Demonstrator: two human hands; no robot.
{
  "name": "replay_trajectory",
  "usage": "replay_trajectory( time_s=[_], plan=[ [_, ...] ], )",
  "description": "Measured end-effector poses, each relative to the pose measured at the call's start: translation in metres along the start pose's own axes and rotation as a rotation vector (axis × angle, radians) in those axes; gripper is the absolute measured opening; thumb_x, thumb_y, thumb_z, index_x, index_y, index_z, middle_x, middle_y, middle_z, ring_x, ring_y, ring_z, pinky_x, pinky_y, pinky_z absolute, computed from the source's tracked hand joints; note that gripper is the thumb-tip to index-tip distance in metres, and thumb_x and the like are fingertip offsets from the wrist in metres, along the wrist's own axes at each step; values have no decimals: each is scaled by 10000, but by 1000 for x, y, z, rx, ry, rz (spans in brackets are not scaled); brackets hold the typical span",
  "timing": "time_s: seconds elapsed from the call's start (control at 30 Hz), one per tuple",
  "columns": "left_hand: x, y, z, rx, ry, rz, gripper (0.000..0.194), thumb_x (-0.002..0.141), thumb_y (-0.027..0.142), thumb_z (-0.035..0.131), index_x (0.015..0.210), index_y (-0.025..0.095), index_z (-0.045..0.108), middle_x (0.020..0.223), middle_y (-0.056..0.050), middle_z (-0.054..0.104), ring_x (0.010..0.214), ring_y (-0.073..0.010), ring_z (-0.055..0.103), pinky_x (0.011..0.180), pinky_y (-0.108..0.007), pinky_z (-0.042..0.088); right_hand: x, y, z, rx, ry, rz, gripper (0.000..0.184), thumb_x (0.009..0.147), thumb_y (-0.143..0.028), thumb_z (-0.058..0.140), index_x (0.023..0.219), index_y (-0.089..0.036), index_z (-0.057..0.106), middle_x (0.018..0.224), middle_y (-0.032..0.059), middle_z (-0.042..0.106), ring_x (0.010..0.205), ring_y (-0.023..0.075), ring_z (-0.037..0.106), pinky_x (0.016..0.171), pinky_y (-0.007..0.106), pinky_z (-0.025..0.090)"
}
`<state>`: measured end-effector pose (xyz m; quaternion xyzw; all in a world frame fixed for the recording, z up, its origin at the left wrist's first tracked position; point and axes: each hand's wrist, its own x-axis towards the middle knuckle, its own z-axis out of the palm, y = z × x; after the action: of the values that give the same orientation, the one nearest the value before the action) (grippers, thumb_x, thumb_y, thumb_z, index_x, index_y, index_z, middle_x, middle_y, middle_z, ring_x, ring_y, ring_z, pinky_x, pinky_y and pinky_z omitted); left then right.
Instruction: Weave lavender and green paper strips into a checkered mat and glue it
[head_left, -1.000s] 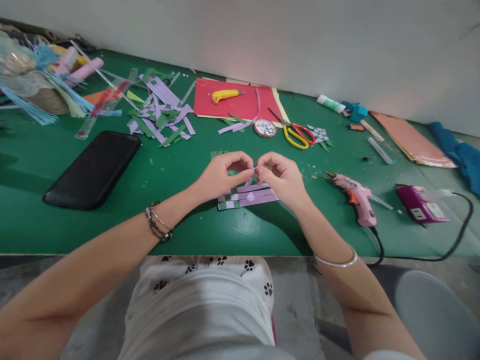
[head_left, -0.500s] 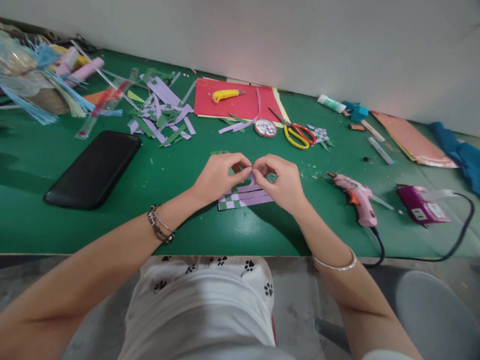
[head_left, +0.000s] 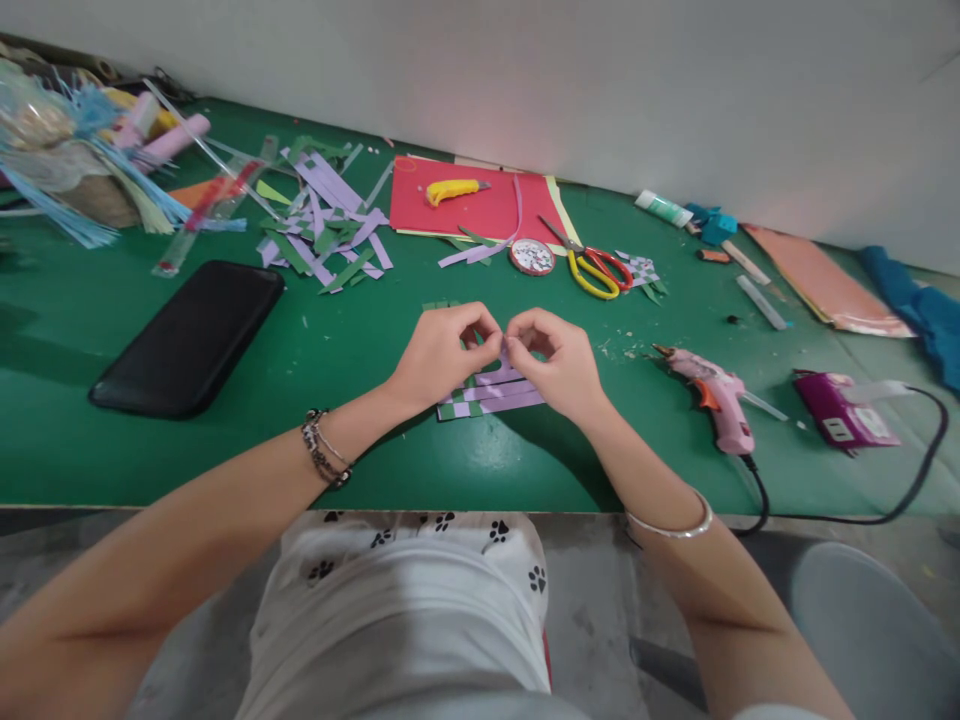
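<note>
A black slab, possibly a phone, lies left of red paper.

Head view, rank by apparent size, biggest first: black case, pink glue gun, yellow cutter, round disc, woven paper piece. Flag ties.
1. Black case
2. Pink glue gun
3. Yellow cutter and round disc: too alike in area; cutter is longer.
Unranked: woven paper piece, partly hidden.

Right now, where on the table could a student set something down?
A broad bare patch of green table lies between the black slab and left hand. A smaller one lies between the right hand and pink glue gun. Beyond the hands it is crowded: loose paper strips, red sheet, scissors.
</note>
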<state>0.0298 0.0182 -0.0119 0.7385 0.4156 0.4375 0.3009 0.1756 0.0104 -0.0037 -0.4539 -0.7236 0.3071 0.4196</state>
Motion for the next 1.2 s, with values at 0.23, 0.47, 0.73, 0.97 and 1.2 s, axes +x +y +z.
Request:
replay_trajectory(
  time_s=[0.23, 0.47, 0.73, 0.97, 1.2],
  plan=[
    [3, 0, 0, -164, 9, -128, 80, 683, 184, 511, 609, 160, 530, 576, 46, 578, 416, -52, 488, 426, -167, 390, 0, -2, -1, 15, 16, 1, 48, 672, -166, 499, 634, -192, 486, 562, -50, 473, 511, 71, 424, 527, 231, 378],
    [6, 1, -2, -238, 3, -214, 86, 693, 167, 510, 607, 165, 518, 488, 54, 540, 364, -44, 459, 363, -153, 352, 0, -1, -1, 22, 8, -10, 48, 670, -156, 502, 639, -191, 496, 592, -42, 488, 527, 71, 435, 534, 231, 388],
    [7, -2, -2, -246, 16, -228, 93, 710, 187, 513, 620, 164, 520, 502, 46, 555, 397, -62, 514, 400, -166, 401, 0, 0, -2, 24, -10, -8, 61, 655, -138, 490, 631, -193, 482, 601, -40, 485, 534, 74, 445, 534, 232, 392],
    [8, -3, -5, -235, 44, -239, 104, 728, 201, 526, 635, 156, 533, 518, 33, 570, 407, -66, 519, 411, -169, 418, 0, -1, -5, 6, -70, -32, 85, 637, -110, 477, 618, -193, 472, 602, -40, 479, 556, 81, 441, 543, 233, 384],
    [8, -3, -5, -243, 16, -247, 104, 745, 188, 521, 652, 151, 546, 494, 40, 554, 434, -73, 533, 437, -174, 421, 4, -1, -13, -40, 35, -4, 60, 657, -141, 487, 618, -186, 482, 559, -43, 470, 508, 73, 419, 504, 224, 356]
  ],
)
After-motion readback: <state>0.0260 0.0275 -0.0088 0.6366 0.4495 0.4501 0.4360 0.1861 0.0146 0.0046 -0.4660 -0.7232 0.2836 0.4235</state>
